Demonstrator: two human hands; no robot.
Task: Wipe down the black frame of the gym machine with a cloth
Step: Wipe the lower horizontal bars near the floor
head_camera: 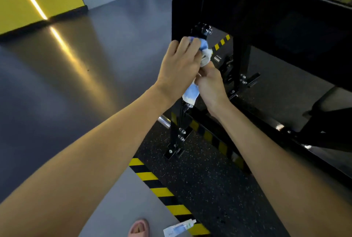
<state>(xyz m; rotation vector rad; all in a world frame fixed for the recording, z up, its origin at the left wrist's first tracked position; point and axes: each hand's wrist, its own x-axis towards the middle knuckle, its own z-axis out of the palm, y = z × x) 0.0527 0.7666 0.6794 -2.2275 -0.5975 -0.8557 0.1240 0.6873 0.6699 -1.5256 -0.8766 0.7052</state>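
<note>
A crumpled blue-and-white cloth [206, 53] is being held against the upright post at the left edge of the glossy black metal machine frame [266, 17]. Its upper part is being clasped under the curled fingers of the left hand [180, 69]. Its lower part is being gripped by the closed fingers of the right hand [211, 84].

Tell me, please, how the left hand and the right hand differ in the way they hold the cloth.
The left hand is higher; the right hand is lower. The left hand curves long fingers over the upper end of the cloth, while the right hand makes a tight fist round its middle, and the tail hangs below that fist. Both grip the same blue-and-white cloth at the upright of the black frame.
</note>
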